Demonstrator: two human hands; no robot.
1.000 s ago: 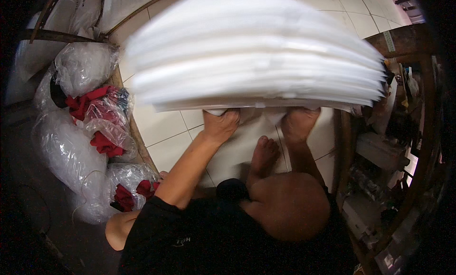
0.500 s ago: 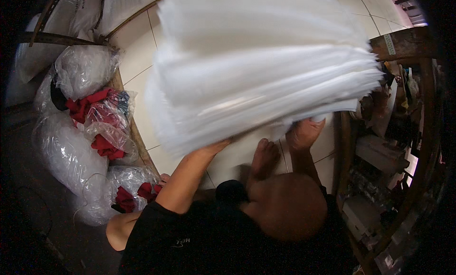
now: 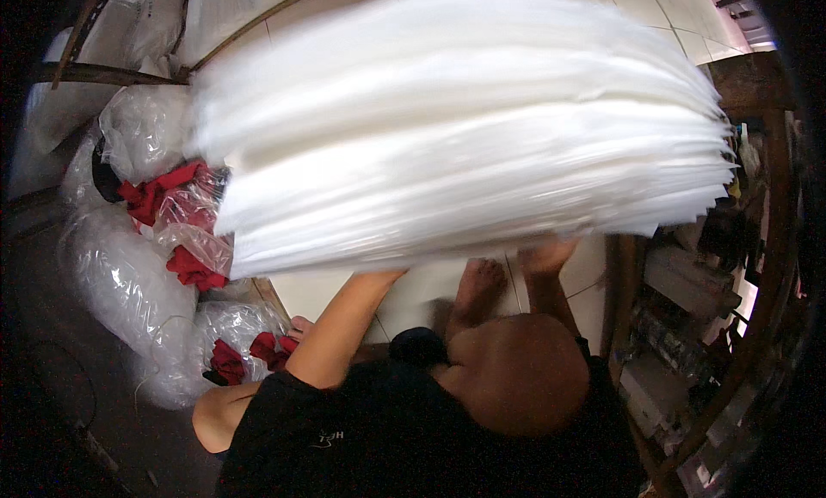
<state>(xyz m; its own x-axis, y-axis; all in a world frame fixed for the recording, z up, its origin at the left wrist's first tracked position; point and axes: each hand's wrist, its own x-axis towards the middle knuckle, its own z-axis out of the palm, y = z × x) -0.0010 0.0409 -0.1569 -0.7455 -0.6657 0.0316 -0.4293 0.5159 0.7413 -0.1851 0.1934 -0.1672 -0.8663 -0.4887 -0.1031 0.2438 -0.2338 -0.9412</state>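
A thick stack of thin white sheets [image 3: 482,145] hangs in the air in front of me, blurred by motion. Its layers fan apart along the right side and the near edge. Whether the sheets are plastic or paper I cannot tell. My left hand [image 3: 394,276] reaches under the near edge, left of the middle; its fingers are hidden beneath the stack. Farther right, my right hand [image 3: 549,257] grips the same near edge, with its fingers mostly covered and smeared. Both hands bear the stack between them.
Clear plastic bags [image 3: 129,283] with red cloth [image 3: 159,197] inside lie along the left. A wooden rack [image 3: 774,197] crowded with various items stands at the right. White floor tiles [image 3: 589,292] lie below, with my bare foot [image 3: 482,283] on them.
The stack has swung left and spread wider, now overlapping the plastic bags. Its far edge has dropped nearer to me. More of my right hand is covered.
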